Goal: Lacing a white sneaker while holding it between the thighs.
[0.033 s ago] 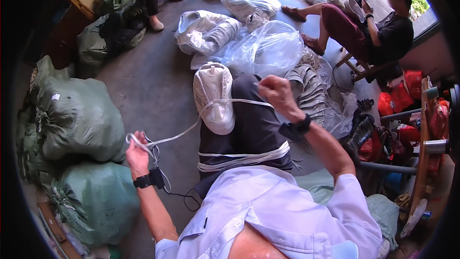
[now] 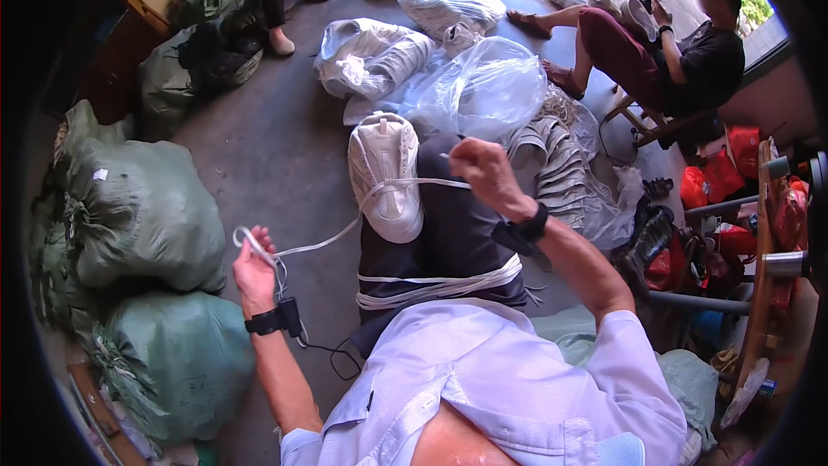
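Observation:
A white sneaker (image 2: 395, 207) rests on my dark-trousered lap, its toe toward me. One white shoelace (image 2: 317, 246) crosses its lower eyelets and stretches out to both sides. Out to the left, my left hand (image 2: 255, 272) is closed on the lace, with a loop standing above the fingers and slack hanging by the wrist. On the other side, my right hand (image 2: 483, 173) pinches the lace's other end above my right knee; a short tip pokes past the fingers. A bundle of white laces (image 2: 440, 285) lies wrapped around my thighs.
Green sacks (image 2: 147, 216) stand at my left. Ahead lie clear plastic bags (image 2: 483, 86) and a row of light shoe parts (image 2: 561, 168). A seated person (image 2: 699, 52) holds a shoe at the far right; others sit farther back. A rack with red bags (image 2: 742, 151) stands right.
My right hand has moved left, toward the sneaker, and slightly down. My left hand has shifted a little right and up, with the lace loop changing shape. The sneaker stays put.

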The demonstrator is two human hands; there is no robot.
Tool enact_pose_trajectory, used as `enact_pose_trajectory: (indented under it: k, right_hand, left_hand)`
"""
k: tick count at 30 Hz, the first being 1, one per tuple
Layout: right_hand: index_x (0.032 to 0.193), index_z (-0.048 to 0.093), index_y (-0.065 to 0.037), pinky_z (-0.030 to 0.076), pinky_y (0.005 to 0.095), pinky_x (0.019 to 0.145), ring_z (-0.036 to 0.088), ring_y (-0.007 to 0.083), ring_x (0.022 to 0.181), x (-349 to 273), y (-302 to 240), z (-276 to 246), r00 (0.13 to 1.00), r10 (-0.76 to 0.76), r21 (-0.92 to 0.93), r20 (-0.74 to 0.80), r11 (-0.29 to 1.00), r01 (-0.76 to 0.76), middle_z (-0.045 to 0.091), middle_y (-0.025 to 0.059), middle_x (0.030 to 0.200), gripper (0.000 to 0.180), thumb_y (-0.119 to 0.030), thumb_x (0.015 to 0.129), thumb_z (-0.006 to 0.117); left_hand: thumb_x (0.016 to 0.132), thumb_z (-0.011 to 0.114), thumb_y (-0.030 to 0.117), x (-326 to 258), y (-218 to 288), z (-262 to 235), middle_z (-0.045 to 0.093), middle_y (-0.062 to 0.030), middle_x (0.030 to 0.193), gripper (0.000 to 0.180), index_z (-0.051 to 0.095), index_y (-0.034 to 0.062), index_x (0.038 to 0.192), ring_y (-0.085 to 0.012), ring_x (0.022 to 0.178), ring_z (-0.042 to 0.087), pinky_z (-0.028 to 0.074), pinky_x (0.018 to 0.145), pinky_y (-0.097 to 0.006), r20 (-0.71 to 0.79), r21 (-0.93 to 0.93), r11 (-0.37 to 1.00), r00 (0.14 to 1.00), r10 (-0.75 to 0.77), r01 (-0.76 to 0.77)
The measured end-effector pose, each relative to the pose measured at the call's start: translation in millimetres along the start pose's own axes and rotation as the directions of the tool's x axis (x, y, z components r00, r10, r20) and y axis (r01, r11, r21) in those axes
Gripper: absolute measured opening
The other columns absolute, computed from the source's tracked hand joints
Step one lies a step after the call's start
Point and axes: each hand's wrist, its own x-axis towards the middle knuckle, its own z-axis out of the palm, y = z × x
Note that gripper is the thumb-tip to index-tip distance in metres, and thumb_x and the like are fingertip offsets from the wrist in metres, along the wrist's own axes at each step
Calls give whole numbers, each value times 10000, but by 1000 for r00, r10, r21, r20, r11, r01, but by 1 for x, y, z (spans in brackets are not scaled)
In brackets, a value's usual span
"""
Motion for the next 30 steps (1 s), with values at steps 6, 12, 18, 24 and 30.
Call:
enact_pose_trajectory:
  k: [6,12,18,24,30]
  right_hand:
    - [818,666,-23,504,423,632,674,341,722,13,-12,60,978,-164,-188,131,964,187,665,184,756,61,-56,782,630]
    - [750,659,-17,494,474,610,656,409,700,11,-16,60,960,-61,-234,275,964,128,636,233,707,78,-76,733,611]
    - [720,656,34,505,482,615,649,433,678,16,-20,61,959,20,-258,283,964,56,605,279,694,156,-112,719,597]
    - [759,700,54,501,416,599,677,344,635,21,-28,73,915,327,-289,235,923,-255,642,249,674,191,-109,717,609]
    - [859,696,11,507,439,809,674,359,934,14,-48,59,935,93,-447,342,892,74,653,217,846,183,-39,689,653]
  left_hand:
    - [983,608,256,-17,-67,157,567,13,767,242,624,19,1027,-47,554,439,328,467,-201,234,97,993,968,-86,65]
    - [914,715,219,-11,-119,193,540,18,708,217,632,20,944,-46,547,434,372,505,-196,238,312,948,971,-13,-64]
    - [721,842,187,-17,-119,214,577,-29,725,342,586,8,861,-145,658,511,463,653,-304,310,826,372,893,326,-423]
    - [717,822,160,-21,-125,212,575,-32,737,320,573,26,867,-145,660,507,459,654,-310,310,797,407,880,359,-446]
    - [757,778,85,-23,-126,209,569,-28,799,255,623,22,950,-149,722,549,482,685,-294,412,684,450,813,411,-574]
